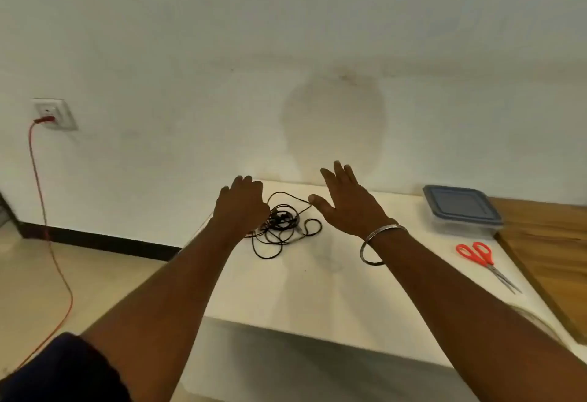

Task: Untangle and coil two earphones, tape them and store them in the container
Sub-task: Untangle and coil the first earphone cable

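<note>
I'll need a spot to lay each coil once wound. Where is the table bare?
Widest bare patch: the near middle of the table, between the tangle, the scissors and the front edge. A narrower strip runs between the right hand and the container. The far left corner is crowded by the tangle and left hand.

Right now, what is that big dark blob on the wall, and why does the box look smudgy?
Head view: the blob is a soft shadow on the wall, probably the person's head; the lidded box looks blurred near the picture's edge.
</note>
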